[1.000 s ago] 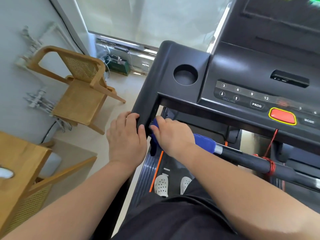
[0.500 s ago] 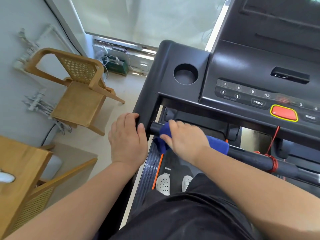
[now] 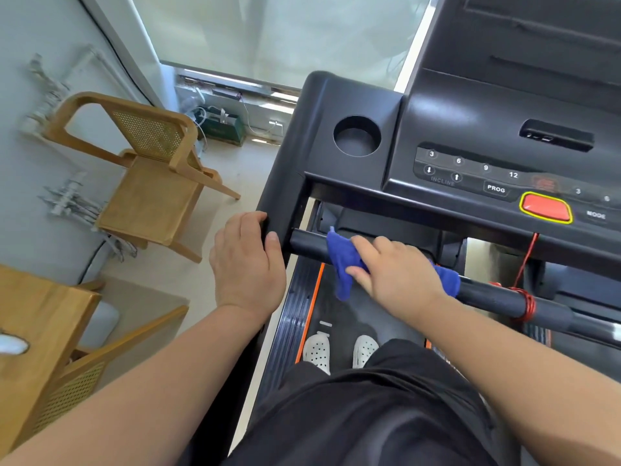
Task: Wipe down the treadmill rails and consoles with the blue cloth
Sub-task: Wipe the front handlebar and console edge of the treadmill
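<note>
A blue cloth (image 3: 342,260) is wrapped over the black crossbar (image 3: 487,297) that runs under the treadmill console (image 3: 470,129). My right hand (image 3: 393,270) grips the cloth around the bar, a short way right of the bar's left end. One corner of the cloth hangs below the bar. My left hand (image 3: 247,264) holds the end of the black left rail (image 3: 289,183), fingers curled over its top. The console has numbered buttons and a red stop button (image 3: 546,207).
A round cup holder (image 3: 357,136) sits left of the buttons. A red cord (image 3: 524,297) is wound on the crossbar at right. Wooden chairs (image 3: 151,183) and a wooden table (image 3: 30,331) stand to the left. My white shoes (image 3: 339,353) rest on the belt.
My right hand has slid the blue cloth rightward along the crossbar, baring the bar's left end. My left hand has stayed on the rail.
</note>
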